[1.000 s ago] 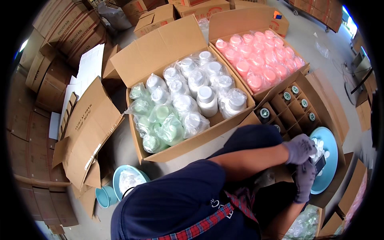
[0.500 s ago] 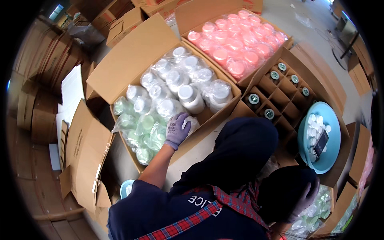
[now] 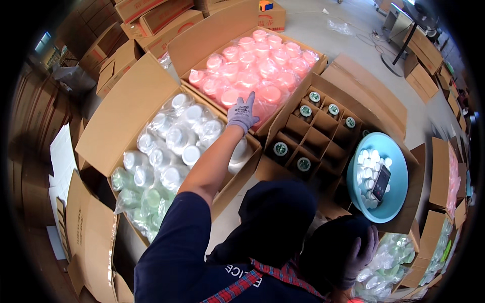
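My left hand [image 3: 242, 115], in a pale lavender glove, is stretched forward over the near edge of a carton [image 3: 257, 132]. Its fingers are spread at the nearest of the pink containers [image 3: 247, 78], which are wrapped in clear plastic; whether the fingertips touch the plastic I cannot tell. Below my left forearm sits a second carton [image 3: 96, 121] with white plastic-wrapped bottles [image 3: 179, 139] and pale green ones [image 3: 150, 201]. My right hand [image 3: 359, 255], gloved too, lies against my dark-clad knee [image 3: 331, 242] at lower right, fingers apart and nothing in them.
At the right stands a divided carton [image 3: 327, 120] with several green-capped bottles in its cells. A blue basin [image 3: 396, 202] beside it holds white caps [image 3: 371, 164] and a phone [image 3: 381, 183]. Bagged green items [image 3: 386, 262] lie near my right hand; stacked cartons [image 3: 159, 25] rise behind.
My left hand has left the wrapped bottles in the white-and-green carton and reached forward and right to the pink containers. The view has shifted; my right hand stays at the knee.
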Demonstrator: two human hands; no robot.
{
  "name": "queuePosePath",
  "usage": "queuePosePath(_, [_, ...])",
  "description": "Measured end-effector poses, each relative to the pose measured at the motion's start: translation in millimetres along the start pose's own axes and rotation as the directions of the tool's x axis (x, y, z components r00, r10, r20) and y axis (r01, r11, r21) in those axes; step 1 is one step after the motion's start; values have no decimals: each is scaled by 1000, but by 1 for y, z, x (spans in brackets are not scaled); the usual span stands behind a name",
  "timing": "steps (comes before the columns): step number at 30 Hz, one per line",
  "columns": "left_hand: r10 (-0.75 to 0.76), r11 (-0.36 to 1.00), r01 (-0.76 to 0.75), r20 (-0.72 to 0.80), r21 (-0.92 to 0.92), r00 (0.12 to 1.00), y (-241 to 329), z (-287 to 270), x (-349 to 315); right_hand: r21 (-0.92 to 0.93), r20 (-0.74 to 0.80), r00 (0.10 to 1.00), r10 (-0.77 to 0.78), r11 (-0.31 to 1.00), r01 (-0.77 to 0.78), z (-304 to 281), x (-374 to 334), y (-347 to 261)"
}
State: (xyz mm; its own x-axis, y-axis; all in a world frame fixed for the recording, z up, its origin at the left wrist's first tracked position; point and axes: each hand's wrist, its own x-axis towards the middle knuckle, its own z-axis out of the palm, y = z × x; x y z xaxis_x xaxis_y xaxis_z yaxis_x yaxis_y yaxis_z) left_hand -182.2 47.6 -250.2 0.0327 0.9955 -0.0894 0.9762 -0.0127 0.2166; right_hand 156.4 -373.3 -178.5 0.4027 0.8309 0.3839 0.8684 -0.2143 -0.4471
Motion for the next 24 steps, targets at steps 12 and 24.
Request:
queuePosePath(12, [42,-30,-448,-449,-894,893,18,-96,-80,23,48,997,62,998,-63,0,32,-18])
queuePosePath(24, [617,-21,-505,-409,-863,673,51,-99,-201,629,174,920,-350,758,169,9,146,-42])
